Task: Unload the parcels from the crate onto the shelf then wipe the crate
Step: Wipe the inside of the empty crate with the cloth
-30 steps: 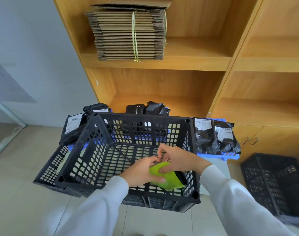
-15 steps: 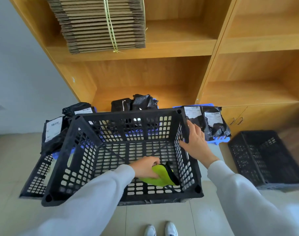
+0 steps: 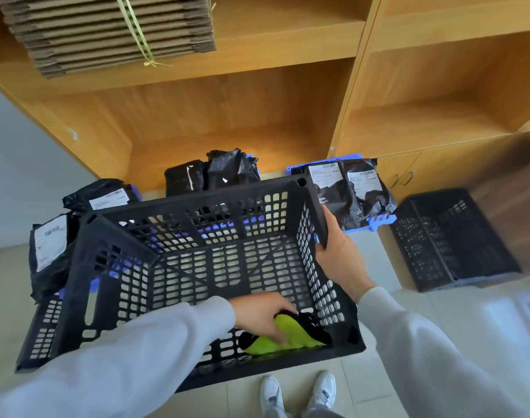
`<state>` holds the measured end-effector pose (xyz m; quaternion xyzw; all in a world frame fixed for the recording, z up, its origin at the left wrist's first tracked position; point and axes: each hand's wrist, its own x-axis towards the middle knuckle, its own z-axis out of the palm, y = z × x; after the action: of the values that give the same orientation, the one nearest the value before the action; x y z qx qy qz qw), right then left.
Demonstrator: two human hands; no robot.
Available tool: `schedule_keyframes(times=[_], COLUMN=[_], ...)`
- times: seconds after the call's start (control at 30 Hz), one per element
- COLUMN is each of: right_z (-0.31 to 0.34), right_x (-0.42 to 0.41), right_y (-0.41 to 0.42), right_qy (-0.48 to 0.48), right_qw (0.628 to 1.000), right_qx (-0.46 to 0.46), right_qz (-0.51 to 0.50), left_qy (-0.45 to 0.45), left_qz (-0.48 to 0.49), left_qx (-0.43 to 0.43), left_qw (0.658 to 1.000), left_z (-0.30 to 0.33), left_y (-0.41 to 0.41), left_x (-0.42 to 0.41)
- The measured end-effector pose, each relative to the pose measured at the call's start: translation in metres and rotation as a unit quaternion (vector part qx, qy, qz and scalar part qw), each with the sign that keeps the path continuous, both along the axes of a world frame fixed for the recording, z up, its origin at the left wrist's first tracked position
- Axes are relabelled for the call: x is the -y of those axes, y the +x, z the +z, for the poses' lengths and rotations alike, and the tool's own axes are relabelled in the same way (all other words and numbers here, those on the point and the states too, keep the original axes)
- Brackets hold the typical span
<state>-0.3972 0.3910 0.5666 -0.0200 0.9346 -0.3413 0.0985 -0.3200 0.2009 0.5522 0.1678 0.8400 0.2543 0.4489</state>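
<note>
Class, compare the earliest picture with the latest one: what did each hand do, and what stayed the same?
The right hand let go of the cloth and moved up to grip the right wall of the crate. The left hand kept the cloth and now presses it into the crate's near right corner. The crate is still empty of parcels, and the parcels behind it have not moved.

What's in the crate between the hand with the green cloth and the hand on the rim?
Nothing: the head view shows only bare crate floor between the left hand, pressing the green cloth, and the right hand gripping the right rim.
</note>
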Motion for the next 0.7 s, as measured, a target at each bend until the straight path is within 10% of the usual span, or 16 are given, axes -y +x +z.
schedule_keyframes(times=[0.7], right_z=[-0.009], right_x=[-0.001], right_y=[-0.003], right_qy=[-0.009], right_qw=[1.000], right_qx=[0.015], right_qz=[-0.021], left_qy=[-0.039], left_qz=[-0.044], left_qx=[0.067], left_qw=[0.996], left_z=[-0.109], left_y=[-0.004], left_x=[-0.038])
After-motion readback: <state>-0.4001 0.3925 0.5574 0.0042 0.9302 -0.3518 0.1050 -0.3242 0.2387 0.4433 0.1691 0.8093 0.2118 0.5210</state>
